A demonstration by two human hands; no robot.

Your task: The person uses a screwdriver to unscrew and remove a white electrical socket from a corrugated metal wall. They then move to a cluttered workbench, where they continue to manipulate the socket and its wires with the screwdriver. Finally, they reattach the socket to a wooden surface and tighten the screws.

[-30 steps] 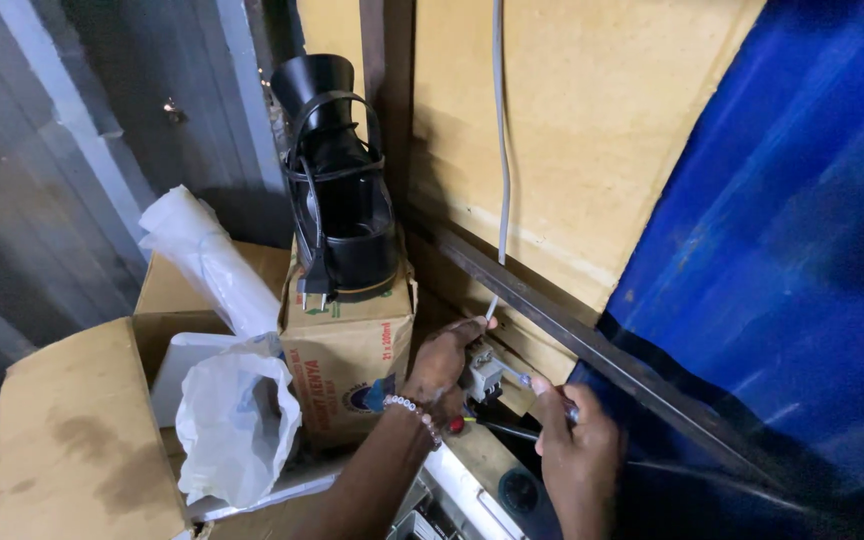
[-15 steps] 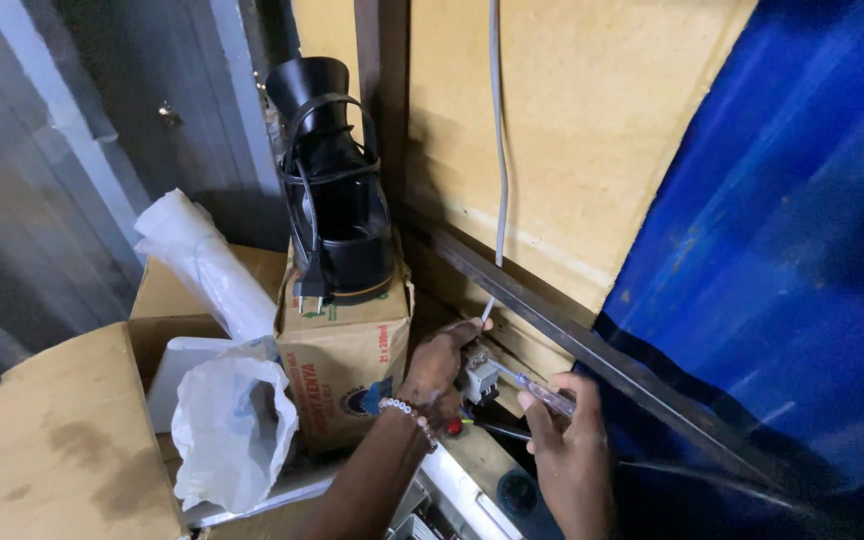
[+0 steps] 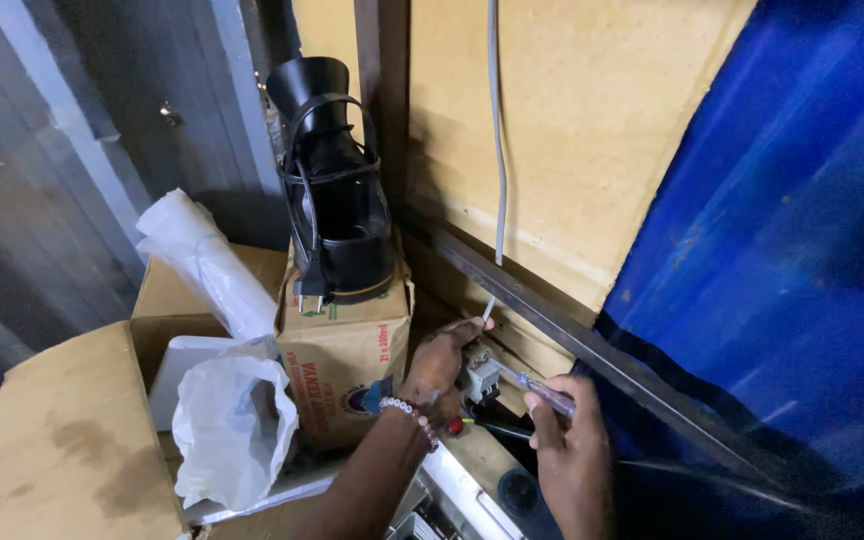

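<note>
At far left an open cardboard carton (image 3: 72,440) with stained flaps; inside it a crumpled white plastic bag (image 3: 232,425), and behind that a roll of white sheet (image 3: 207,262) leaning upward to the left; just right, a smaller printed cardboard box (image 3: 344,365) carrying a black fan-like appliance (image 3: 337,205) with its plug hanging at the front edge. The left hand (image 3: 439,365), a bead bracelet (image 3: 407,412) at the wrist, is closed around a small grey electrical switch unit (image 3: 479,375) held against the wooden ledge below the tan board wall (image 3: 572,130); a grey cable (image 3: 497,150) runs down that wall to the unit. The right hand (image 3: 567,445) grips a screwdriver with a clear handle (image 3: 542,392), its tip set to the unit; thin wires, red among them, show beneath. A dark metal rail (image 3: 612,365) runs diagonally; a blue sheet (image 3: 792,250) fills the right.
</note>
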